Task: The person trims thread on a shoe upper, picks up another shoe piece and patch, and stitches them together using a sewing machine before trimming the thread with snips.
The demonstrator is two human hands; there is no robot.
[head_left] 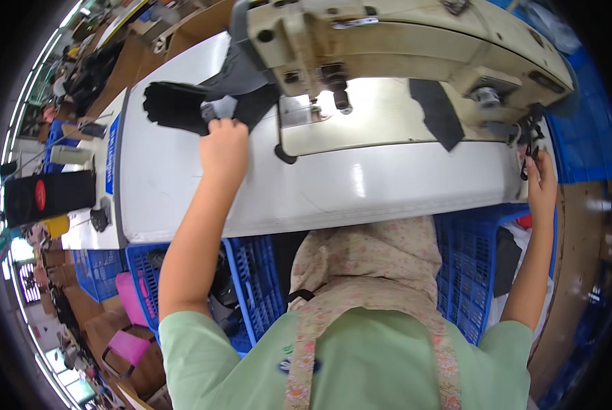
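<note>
At the left of the white sewing table [313, 195], my left hand [225, 150] is closed on the edge of a black fabric piece [174, 104]. The cloth lies beside the sewing machine [415, 48], and a grey part of it runs up behind the machine's head. A small pale patch shows just above my fingertips. Far to the right, at the table's end, my right hand [542, 184] pinches a small dark object with a loop [524, 167]; its kind is hard to make out. Another dark fabric piece [437, 113] lies flat on the machine bed, under the arm.
Blue plastic crates [254, 287] stand below the table at the left, and another blue crate [466, 273] with cloth at the right. A black box [51, 197] rests on the neighbouring table. A pink stool [129, 347] is on the floor at left.
</note>
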